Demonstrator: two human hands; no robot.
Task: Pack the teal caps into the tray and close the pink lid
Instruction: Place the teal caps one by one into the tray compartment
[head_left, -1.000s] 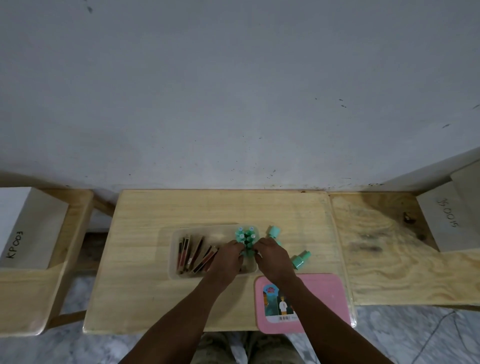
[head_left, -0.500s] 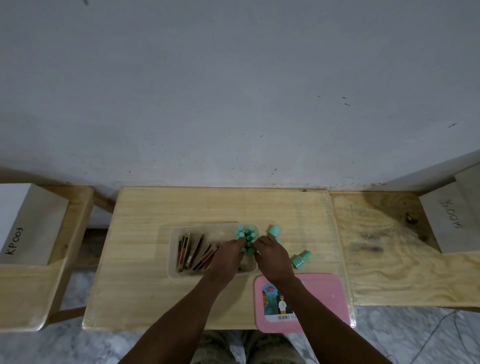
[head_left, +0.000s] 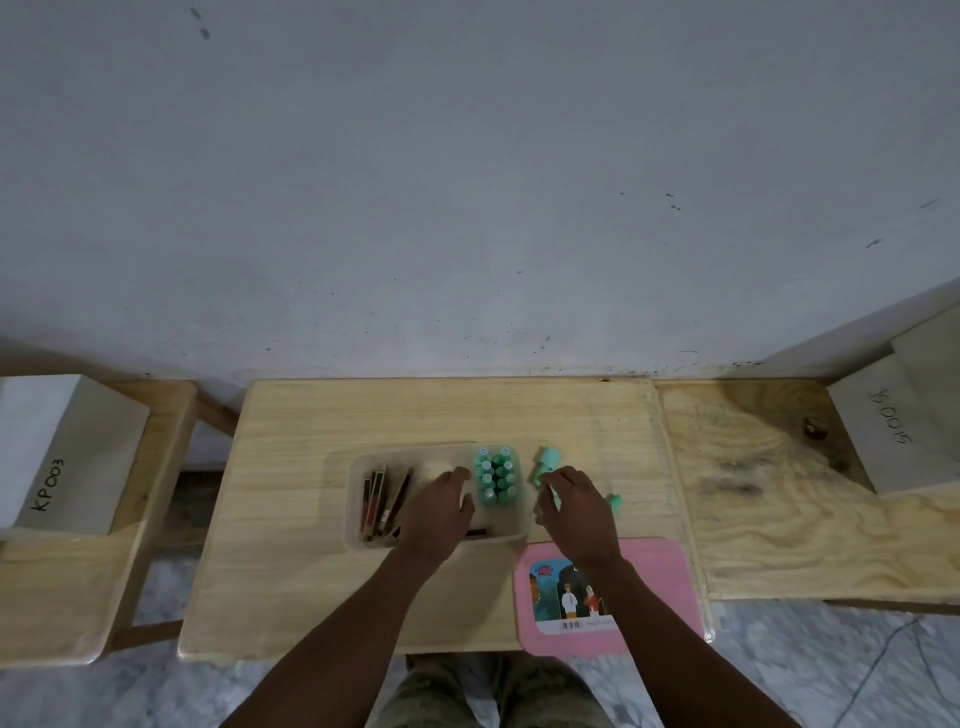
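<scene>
Head view: left hand (head_left: 439, 512) in the translucent plastic tray (head_left: 355, 499), right hand (head_left: 574, 512) on a loose teal cap (head_left: 537, 477) beside it.
At far left stands a white box marked KP003 (head_left: 52, 457). On the pale wooden tabletop (head_left: 311, 571), the tray holds flat brown-and-red sticks (head_left: 382, 499) in its left part and a packed block of upright teal plastic caps (head_left: 496, 475) in its right part. The left hand lies palm down with relaxed fingers, grasping nothing, its fingertips just beside the block. Right of the tray, the right hand's fingers curl round the loose teal cap. A second teal cap (head_left: 549, 457) lies just beyond those fingers, and a third teal cap (head_left: 614, 501) shows at the hand's right side. The pink rectangular lid (head_left: 660, 582) lies flat at the front edge, off the tray and under the right forearm. Further right are a plywood board (head_left: 779, 519) and a grey lettered box (head_left: 904, 431).
</scene>
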